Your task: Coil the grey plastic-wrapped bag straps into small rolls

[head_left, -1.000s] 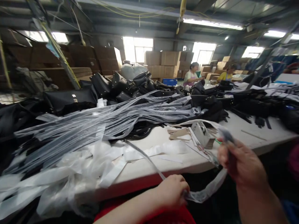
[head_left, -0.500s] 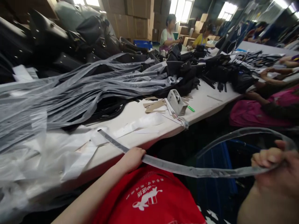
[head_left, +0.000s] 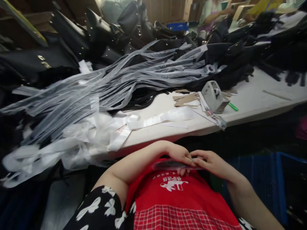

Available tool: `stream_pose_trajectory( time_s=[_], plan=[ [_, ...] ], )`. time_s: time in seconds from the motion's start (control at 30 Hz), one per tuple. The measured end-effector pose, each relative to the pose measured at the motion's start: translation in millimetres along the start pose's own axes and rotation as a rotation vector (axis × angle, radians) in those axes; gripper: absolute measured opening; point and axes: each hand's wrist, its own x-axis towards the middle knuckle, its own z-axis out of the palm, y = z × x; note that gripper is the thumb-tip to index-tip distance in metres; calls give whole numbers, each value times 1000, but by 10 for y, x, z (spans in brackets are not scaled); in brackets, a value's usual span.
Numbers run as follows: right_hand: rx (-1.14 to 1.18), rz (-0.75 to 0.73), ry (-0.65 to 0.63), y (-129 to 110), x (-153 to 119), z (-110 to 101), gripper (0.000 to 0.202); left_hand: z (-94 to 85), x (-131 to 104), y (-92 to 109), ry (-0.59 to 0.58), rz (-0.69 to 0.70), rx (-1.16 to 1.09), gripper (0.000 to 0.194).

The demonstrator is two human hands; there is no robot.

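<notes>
Both hands meet in front of the red apron [head_left: 168, 195]. Between them lies a dark strap in a clear plastic sleeve [head_left: 165, 164], partly hidden by the fingers and blurred. My left hand [head_left: 179, 154] is closed on it from above. Fingers of my right hand [head_left: 208, 162] close on the same strap, touching the left fingertips. Beyond the hands, many similar plastic-sleeved straps [head_left: 100, 83] lie in a long pile on the white table [head_left: 153, 135].
Crumpled clear plastic [head_left: 91, 127] hangs over the table's near edge. A tape dispenser [head_left: 213, 97] stands beside cardboard strips [head_left: 187, 99] and a green pen [head_left: 233, 106]. Black bags [head_left: 100, 32] are heaped behind. A blue crate [head_left: 256, 175] is at right. Co-workers sit across the table.
My hands have come together at the apron; the right hand moved in from the far right. The strap, stretched out and looped before, is now gathered between them. The view has turned left and down.
</notes>
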Motion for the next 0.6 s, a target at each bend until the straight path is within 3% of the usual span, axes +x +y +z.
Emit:
stream_pose_trajectory(
  time_s=[0.07,0.17,0.27,0.33,0.4,0.6],
  plan=[
    [-25,55,86,123,-12,-222,39,-107,-248,-191,-76,-65,-169,34],
    [-27,136,163,390,-113,-559,44,-149,-665,-435,-100,-100,-313,38],
    [20,206,36,506,-158,-631,47,-124,-865,-563,-69,-72,-348,43],
    [49,207,-102,451,-109,-537,48,-105,-836,-590,-67,-49,-344,45],
    [33,157,-154,339,-18,-410,46,-94,-733,-583,-72,-31,-348,46],
    [-18,30,-60,184,153,-313,44,-102,-549,-497,-32,-14,-376,44]
  ],
)
